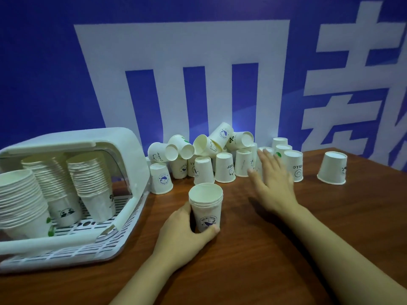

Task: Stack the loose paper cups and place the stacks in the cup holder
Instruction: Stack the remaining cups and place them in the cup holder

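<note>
Left hand (182, 230) fingers curled round short upright cup stack (206, 208) on wooden table (264, 249), right hand (273, 179) fingers straight and spread at loose cups (224, 164), cup holder (72, 194) left with 3 stacks

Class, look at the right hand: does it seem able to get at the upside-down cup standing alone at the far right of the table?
Probably yes. The right hand is open and holds nothing, and bare table lies between it and the lone cup, with no other cup in that path.
</note>
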A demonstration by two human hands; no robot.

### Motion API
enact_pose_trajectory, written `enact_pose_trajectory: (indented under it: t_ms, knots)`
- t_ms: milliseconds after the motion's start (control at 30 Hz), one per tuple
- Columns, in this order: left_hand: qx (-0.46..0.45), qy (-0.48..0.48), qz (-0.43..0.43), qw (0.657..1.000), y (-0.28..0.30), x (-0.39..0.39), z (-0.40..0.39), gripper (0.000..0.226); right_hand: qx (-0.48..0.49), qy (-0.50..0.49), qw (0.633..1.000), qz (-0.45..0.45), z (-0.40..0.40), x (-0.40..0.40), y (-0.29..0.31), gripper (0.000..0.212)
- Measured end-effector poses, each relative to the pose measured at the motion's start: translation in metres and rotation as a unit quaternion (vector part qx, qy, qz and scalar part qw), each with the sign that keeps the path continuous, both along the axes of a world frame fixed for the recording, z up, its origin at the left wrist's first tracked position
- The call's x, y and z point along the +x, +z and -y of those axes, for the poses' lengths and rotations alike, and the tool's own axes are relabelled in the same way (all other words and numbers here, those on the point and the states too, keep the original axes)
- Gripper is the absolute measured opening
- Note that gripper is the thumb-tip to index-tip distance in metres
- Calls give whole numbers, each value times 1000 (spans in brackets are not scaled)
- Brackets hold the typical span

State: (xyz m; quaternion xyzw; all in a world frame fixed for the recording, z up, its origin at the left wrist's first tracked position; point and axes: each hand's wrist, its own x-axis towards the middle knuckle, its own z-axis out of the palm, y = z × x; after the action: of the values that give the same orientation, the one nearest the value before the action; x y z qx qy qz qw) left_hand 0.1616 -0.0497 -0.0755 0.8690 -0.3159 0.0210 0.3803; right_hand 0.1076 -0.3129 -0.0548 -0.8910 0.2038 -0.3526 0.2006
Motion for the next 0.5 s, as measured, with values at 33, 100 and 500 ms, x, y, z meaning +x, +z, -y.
enact_pose_trajectory:
  t_ms: [33,100,500]
  knots:
    - [-2,0,-1,1000,0,0,0,49,-11,-16,999,-32,10,-1,-2,70]
    - [-5,-1,-4,1000,0,2,0,52,-23,-26,996,-81,23,-2,-11,73]
    - [-12,-8,-7,1000,0,2,0,54,94,-62,993,-37,10,-11,-5,80]
